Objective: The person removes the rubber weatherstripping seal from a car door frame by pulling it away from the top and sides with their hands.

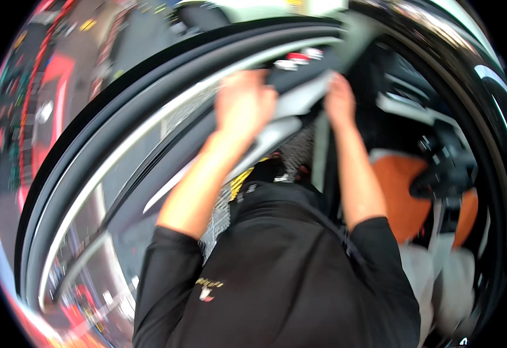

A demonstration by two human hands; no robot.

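Observation:
An open car door curves around the front left, and its inner trim panel [157, 191] lies below both hands. My left hand [245, 100] is on the upper part of this panel; its fingers are bent, but blur hides their grip. Across from it, my right hand [340, 99] has its fingertips curled at the forward end of a light-grey trim section [303, 95]. Small red and white pieces [297, 58] lie just ahead, too blurred to name. The door's window frame [118, 82] arches beyond my left arm.
To the right is the open car cabin, with an orange surface [399, 195], grey seats [414, 272] and a black door-opening seal [475, 130]. A yellow-and-black strip [240, 182] and textured flooring [218, 222] show below. Red floor markings [57, 108] lie beyond the door.

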